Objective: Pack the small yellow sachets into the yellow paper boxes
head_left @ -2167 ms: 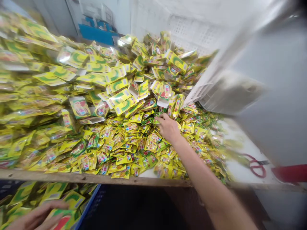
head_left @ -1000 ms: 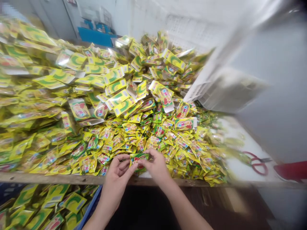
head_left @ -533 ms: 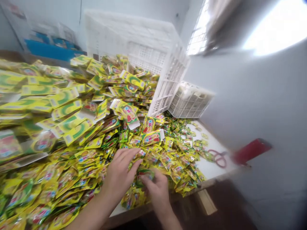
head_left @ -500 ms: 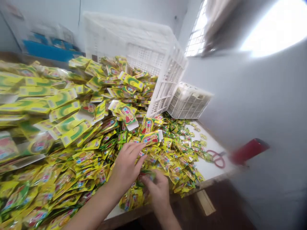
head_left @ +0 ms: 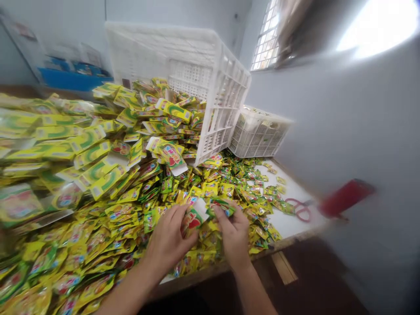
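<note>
Just below the frame's centre, the left hand (head_left: 170, 236) is clamping a small box (head_left: 192, 220), white flap showing; the right hand (head_left: 234, 234) is pinching green sachets (head_left: 224, 204) just beside it, yellow packets (head_left: 95, 243) spreading lower left.

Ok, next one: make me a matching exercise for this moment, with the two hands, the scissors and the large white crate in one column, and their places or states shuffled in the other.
1. left hand
2. right hand
3. scissors
4. large white crate

A. lying on the white tabletop, toward the right of the picture
B. holding at least one green packet
C. yellow boxes heaped at its open side
D. holding a box with a white flap open

Pairs: 1-D, 2-B, 3-A, 4-C
</note>
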`<state>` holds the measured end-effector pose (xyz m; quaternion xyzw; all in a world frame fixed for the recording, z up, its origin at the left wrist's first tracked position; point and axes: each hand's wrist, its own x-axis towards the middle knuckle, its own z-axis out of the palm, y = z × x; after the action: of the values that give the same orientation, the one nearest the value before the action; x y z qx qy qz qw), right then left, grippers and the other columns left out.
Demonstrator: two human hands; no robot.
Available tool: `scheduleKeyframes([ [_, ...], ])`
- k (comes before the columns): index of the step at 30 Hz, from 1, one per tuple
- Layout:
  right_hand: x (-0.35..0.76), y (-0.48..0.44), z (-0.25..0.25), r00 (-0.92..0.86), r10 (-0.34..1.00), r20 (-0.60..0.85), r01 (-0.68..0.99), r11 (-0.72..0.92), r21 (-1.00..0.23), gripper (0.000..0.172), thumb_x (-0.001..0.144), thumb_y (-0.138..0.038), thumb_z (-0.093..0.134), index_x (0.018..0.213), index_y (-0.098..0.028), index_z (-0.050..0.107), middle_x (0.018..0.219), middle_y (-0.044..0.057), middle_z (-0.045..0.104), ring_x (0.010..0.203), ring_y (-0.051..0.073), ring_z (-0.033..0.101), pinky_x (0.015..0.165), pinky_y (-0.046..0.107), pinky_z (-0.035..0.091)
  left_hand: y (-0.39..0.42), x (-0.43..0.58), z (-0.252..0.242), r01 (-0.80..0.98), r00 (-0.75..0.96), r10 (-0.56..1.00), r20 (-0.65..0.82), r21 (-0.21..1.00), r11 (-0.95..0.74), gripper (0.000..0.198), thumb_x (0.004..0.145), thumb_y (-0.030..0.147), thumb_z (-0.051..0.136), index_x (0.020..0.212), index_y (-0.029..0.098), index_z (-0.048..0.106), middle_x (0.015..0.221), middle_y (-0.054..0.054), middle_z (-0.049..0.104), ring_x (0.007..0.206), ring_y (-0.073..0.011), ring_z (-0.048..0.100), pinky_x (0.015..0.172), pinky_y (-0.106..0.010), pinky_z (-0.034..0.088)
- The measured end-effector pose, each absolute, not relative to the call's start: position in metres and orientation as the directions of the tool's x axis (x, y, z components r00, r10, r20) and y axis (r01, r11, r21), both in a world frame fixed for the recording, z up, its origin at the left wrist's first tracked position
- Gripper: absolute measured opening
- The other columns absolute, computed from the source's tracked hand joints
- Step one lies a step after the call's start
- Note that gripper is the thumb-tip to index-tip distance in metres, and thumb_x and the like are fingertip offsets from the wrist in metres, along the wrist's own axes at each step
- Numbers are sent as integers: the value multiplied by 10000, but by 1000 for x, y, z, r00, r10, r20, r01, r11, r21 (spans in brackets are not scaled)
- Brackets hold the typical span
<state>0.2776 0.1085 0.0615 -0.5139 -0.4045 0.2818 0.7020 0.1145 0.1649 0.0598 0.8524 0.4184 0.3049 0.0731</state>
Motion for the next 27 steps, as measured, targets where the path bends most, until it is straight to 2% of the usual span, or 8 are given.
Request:
scheduleKeyframes([
  [3, 247, 119, 54, 278, 845, 457, 265, 390, -882, 136, 876, -282, 654, 992, -227, 702, 943, 44, 666, 888, 201, 617, 821, 315, 496, 136, 84, 26, 666, 298, 847, 440, 539, -515, 507, 768, 261, 643, 1251, 213, 495, 1111, -73, 595, 1035, -256, 604, 886, -361, 504],
  [5, 228, 121, 43, 124, 864, 488, 387, 411, -825, 120, 882, -243, 636, 979, -230, 705, 924, 45, 640, 875, 197, 605, 818, 310, 485, 125, 71, 6, 683, 165, 883, 438, 595, -423, 476, 772, 274, 649, 1226, 200, 522, 1100, -77, 590, 1029, -261, 614, 877, -363, 516],
  [9, 215, 121, 33, -29, 923, 383, 577, 328, -748, 59, 875, -198, 627, 875, -211, 684, 856, 25, 597, 798, 171, 579, 736, 271, 458, 115, 60, -19, 676, 62, 885, 461, 633, -377, 536, 777, 289, 669, 1283, 210, 511, 1101, -80, 576, 1028, -267, 615, 890, -388, 514],
  [12, 220, 122, 47, -233, 933, 275, 673, 359, -646, 64, 826, -160, 664, 823, -219, 687, 819, 0, 583, 749, 153, 568, 696, 248, 427, 111, 57, -25, 629, 41, 905, 423, 693, -352, 505, 768, 305, 701, 1245, 220, 560, 1059, -70, 588, 995, -266, 617, 858, -388, 519],
  [15, 224, 121, 65, -433, 883, 181, 674, 450, -586, 138, 795, -139, 686, 878, -247, 704, 860, -5, 599, 740, 148, 572, 673, 238, 410, 110, 49, -23, 482, 135, 948, 289, 817, -317, 282, 804, 342, 684, 1055, 218, 656, 936, -49, 631, 894, -243, 633, 773, -346, 530],
  [19, 216, 121, 70, -408, 891, 199, 595, 425, -683, 235, 830, -124, 670, 1031, -244, 656, 916, 2, 648, 837, 167, 600, 719, 243, 435, 112, 30, -11, 160, 282, 957, 74, 979, -123, 263, 839, 363, 661, 1058, 222, 691, 955, -47, 721, 982, -261, 654, 863, -358, 522],
  [22, 205, 123, 55, -377, 881, 287, 585, 466, -663, 95, 849, -146, 677, 894, -229, 683, 857, 2, 639, 827, 167, 581, 738, 264, 448, 111, 20, -6, 37, 285, 958, 42, 998, -54, 282, 800, 333, 708, 1060, 222, 713, 1022, -45, 740, 1013, -268, 655, 900, -362, 510],
  [27, 194, 123, 31, -512, 777, 367, 628, 630, -458, 126, 836, -275, 718, 720, -227, 720, 1184, 61, 589, 1099, 259, 474, 904, 406, 437, 110, 14, -12, 61, 232, 972, 27, 997, -42, 311, 758, 293, 744, 1058, 211, 732, 1047, -55, 756, 972, -263, 666, 896, -360, 503],
])
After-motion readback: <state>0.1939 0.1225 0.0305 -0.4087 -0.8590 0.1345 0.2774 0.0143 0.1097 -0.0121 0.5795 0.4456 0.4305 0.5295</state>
